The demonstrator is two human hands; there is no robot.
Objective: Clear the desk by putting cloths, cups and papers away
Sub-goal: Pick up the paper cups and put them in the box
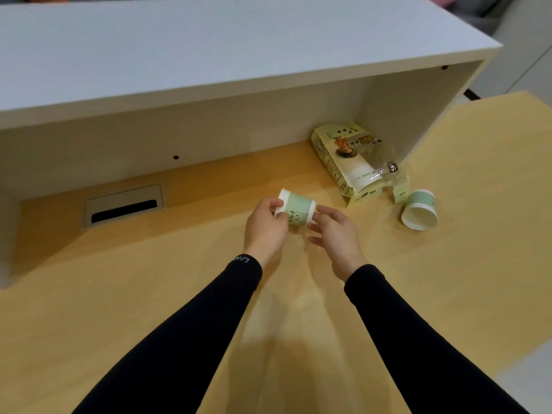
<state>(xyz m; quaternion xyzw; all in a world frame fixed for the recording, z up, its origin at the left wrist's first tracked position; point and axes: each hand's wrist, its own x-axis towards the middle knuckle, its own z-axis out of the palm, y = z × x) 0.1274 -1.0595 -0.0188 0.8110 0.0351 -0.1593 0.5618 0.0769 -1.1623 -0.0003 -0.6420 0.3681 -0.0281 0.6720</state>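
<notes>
Cup [296,208], second cup [419,213] beside wrapper [355,162]

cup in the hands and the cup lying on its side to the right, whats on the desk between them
In the head view, the snack bag's torn lower end lies between the held cup and the tipped cup; otherwise bare desk.

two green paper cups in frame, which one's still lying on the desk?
The cup on the right, on its side beside the snack bag, mouth toward the camera, untouched. The other cup is held between the left hand and right hand.
</notes>
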